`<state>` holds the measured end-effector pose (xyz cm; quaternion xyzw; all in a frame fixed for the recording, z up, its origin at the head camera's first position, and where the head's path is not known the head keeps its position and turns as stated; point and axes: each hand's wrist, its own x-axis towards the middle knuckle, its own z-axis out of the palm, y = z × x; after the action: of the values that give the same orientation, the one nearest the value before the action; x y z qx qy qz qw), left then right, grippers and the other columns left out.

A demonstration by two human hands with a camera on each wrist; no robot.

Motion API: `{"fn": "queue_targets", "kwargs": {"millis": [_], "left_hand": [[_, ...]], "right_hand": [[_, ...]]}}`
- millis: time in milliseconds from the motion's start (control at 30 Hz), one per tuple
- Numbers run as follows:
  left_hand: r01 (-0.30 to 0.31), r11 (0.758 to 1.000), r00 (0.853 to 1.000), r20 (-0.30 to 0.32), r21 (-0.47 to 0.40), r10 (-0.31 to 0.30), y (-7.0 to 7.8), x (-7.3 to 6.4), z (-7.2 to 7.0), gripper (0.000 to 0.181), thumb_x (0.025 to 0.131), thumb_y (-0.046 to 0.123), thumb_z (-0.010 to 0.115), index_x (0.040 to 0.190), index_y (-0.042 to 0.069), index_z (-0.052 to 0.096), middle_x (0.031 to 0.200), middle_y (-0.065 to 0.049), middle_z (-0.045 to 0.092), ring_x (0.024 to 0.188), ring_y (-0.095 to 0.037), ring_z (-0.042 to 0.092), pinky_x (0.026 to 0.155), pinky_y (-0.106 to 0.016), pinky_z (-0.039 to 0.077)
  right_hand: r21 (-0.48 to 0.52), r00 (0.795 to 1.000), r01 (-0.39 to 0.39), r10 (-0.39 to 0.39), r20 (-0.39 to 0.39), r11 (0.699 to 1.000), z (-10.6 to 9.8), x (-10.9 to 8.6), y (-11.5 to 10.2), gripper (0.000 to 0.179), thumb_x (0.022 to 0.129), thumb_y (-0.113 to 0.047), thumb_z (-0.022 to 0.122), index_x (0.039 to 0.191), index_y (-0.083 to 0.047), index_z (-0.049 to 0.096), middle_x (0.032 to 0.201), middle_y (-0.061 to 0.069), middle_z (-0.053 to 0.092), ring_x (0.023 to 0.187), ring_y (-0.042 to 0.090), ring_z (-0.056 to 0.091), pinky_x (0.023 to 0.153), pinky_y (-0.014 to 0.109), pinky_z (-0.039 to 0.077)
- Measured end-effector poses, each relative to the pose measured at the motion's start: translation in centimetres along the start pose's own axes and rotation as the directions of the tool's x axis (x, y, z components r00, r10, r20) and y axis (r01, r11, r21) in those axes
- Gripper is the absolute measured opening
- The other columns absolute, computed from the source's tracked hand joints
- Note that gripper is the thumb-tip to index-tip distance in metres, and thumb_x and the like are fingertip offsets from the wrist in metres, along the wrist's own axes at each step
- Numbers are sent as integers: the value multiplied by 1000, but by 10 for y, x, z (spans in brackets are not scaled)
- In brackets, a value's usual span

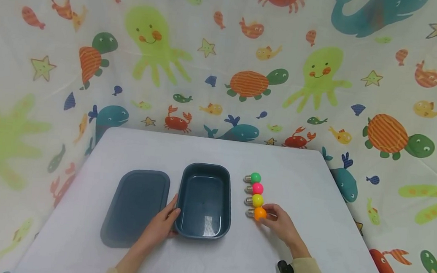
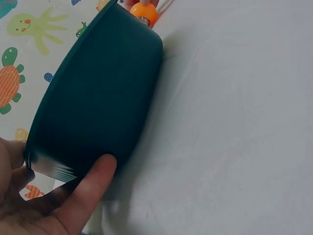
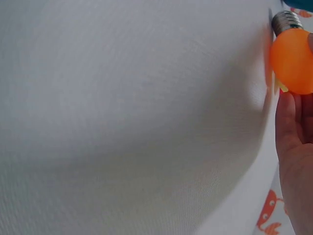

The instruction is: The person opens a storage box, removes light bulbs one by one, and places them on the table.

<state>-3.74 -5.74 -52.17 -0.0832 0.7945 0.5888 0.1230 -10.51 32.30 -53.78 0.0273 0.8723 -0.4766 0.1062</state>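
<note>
A dark blue-green rectangular container (image 1: pixel 201 234) stands with its open top up on the white table. My left hand (image 1: pixel 161 222) holds its left side; in the left wrist view one extended finger (image 2: pixel 93 188) lies along the outer wall. To the right, colored light bulbs form a column: green (image 1: pixel 255 178), pink (image 1: pixel 257 188), yellow (image 1: pixel 257 200) and orange (image 1: pixel 260 214), metal bases pointing left. My right hand (image 1: pixel 281 225) pinches the orange bulb by its round end. In the right wrist view that orange bulb (image 3: pixel 293 61) shows its threaded base, with fingers beneath and beside the globe.
A flat dark lid (image 1: pixel 135 209) lies on the table left of the container. Behind the table (image 1: pixel 209 263) hangs a curtain (image 1: pixel 206 89) printed with sea animals. Black wrist straps, one on the right sleeve (image 1: pixel 306 271), show near both forearms.
</note>
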Motion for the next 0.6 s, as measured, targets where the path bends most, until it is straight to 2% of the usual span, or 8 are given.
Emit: {"fn": "queue_targets", "kwargs": {"millis": [600], "left_hand": [[-10,1000,1000,7,3,10,2,0,-1,59,104,34,48,156,33,22,147,-24,41,118,-36,56,73,-40,59]], "right_hand": [[-8,1000,16,-16,6,1000,-3,-1,1,45,85,-11,77,126,-7,58,127,11,59,116,29,57,100,40,48]]}}
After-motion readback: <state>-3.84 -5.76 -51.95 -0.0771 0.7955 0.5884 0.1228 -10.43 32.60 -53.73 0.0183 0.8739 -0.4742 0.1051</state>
